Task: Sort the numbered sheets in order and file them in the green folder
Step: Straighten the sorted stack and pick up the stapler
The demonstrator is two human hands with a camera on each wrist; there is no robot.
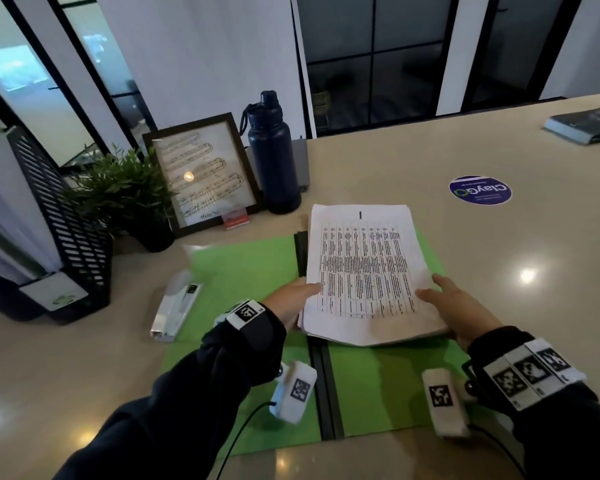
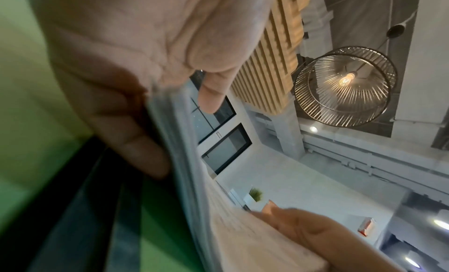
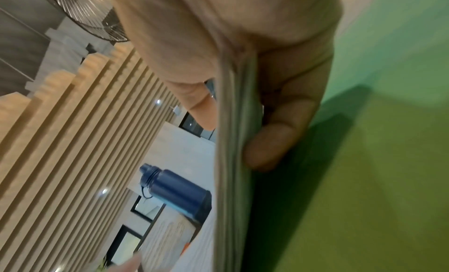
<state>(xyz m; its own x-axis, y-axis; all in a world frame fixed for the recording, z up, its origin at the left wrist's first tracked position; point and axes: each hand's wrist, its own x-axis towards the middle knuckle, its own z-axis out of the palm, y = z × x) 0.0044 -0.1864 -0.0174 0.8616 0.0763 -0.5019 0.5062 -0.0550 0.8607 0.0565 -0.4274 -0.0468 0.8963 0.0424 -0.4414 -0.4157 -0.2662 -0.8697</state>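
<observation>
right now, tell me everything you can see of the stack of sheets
The stack of sheets is white paper, its top page printed with a dense table and a dark mark near the far edge. It is held over the open green folder. The left hand and right hand pinch its near corners, thumbs on top.

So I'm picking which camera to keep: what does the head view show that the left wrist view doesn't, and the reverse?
Only the head view shows the printed table on the top sheet, the navy bottle and the picture frame. Only the left wrist view shows the fingers curled under the stack's edge and the wire pendant lamp. Both show the left hand, the right hand and the open green folder.
</observation>
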